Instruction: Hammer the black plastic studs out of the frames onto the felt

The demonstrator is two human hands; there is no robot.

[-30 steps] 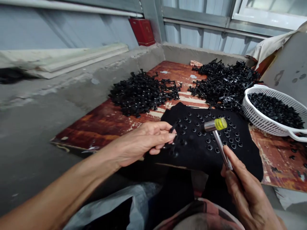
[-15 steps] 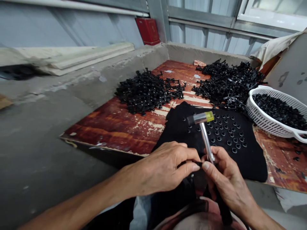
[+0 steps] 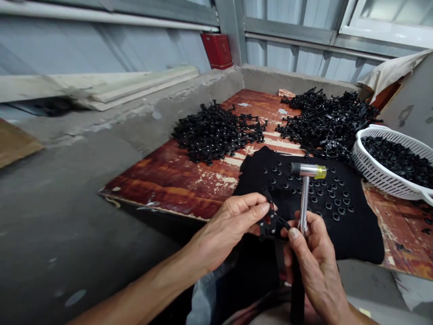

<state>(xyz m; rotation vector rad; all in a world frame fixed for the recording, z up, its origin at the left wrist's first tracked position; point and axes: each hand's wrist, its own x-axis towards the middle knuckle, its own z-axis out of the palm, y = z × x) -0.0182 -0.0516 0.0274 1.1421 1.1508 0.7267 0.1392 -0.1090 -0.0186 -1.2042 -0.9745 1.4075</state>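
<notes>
My left hand (image 3: 237,216) pinches a black jointed linkage piece (image 3: 270,224) with shiny rivet heads between thumb and fingers. Closed around the handle of a small two-faced mallet (image 3: 304,198), my right hand (image 3: 313,253) also has its thumb and fingertip at the linkage's right end. The mallet stands upright, its metal head carrying one black and one yellow face. Just beyond both hands lies a black cloth (image 3: 358,234) with many small round black caps (image 3: 328,206) spread over it. My fingers cover part of the linkage.
A heap of black linkage pieces (image 3: 218,133) lies on the worn red-brown board (image 3: 152,180), with a larger black heap (image 3: 328,117) farther right. At the right stands a white slotted basket (image 3: 375,171) of small black parts. A concrete ledge (image 3: 135,122) borders the left; a red tin (image 3: 217,50) sits in the corner.
My left hand has turned and raised the linkage piece, so more of it shows. The mallet has swung from leaning left to nearly upright. The view has shifted slightly left.
</notes>
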